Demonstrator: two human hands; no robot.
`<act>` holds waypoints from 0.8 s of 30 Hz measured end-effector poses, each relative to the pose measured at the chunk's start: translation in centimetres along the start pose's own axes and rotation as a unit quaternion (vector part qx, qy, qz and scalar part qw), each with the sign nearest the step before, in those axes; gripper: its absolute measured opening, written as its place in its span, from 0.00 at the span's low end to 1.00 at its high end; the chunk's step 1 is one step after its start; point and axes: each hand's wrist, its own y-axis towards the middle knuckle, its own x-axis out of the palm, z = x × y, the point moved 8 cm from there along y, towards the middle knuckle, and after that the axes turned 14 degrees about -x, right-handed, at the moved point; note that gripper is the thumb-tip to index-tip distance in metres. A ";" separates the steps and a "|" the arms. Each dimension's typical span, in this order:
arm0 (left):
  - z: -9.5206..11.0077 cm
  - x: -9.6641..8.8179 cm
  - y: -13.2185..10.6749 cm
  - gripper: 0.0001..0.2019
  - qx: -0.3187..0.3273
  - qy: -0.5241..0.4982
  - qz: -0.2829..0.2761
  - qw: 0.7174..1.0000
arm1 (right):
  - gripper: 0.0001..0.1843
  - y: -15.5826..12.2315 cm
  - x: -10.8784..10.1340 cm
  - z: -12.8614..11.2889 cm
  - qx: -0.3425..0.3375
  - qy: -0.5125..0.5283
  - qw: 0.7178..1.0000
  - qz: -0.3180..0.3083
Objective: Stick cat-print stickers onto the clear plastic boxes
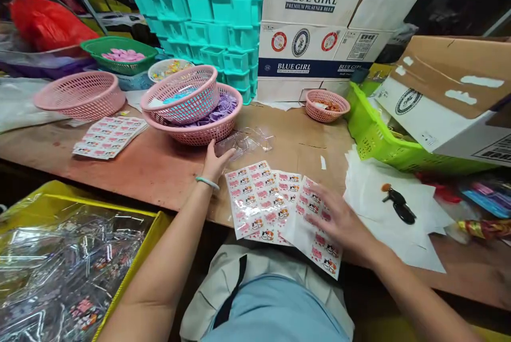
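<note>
My left hand [215, 160], with a pale green bangle at the wrist, reaches forward and closes its fingers on clear plastic packaging [247, 142] lying in front of the stacked pink baskets [199, 113]. My right hand [339, 222] lies flat with spread fingers on the rightmost of several sticker sheets [263, 198] printed with pink labels and cat faces, fanned out at the table's near edge. The lower basket holds purple pieces; the upper one holds something blue.
More sticker sheets [109, 136] lie at the left beside an empty pink basket [80, 94]. A green basket [120, 54] of pink pieces, teal crates [207, 6], beer cartons [319, 38], a lime crate [379, 139], white paper with a black tool [399, 206], and a yellow bin [72, 257] of clear packs surround me.
</note>
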 end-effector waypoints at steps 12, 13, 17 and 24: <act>-0.4 4.7 -19.7 0.38 0.263 0.413 -0.204 0.848 | 0.25 -4.3 1.7 -1.4 -0.013 0.080 0.994 -0.073; -0.5 5.3 -19.8 0.37 0.261 0.427 -0.205 0.841 | 0.23 -4.5 1.0 -0.6 0.022 0.084 0.995 -0.052; -0.5 6.9 -20.2 0.26 0.279 0.447 -0.228 0.819 | 0.32 -5.8 1.3 -1.0 0.047 0.048 0.997 -0.048; -0.3 8.6 -22.7 0.28 0.326 0.438 -0.312 0.777 | 0.21 -8.6 0.3 -1.2 0.091 0.046 0.991 0.081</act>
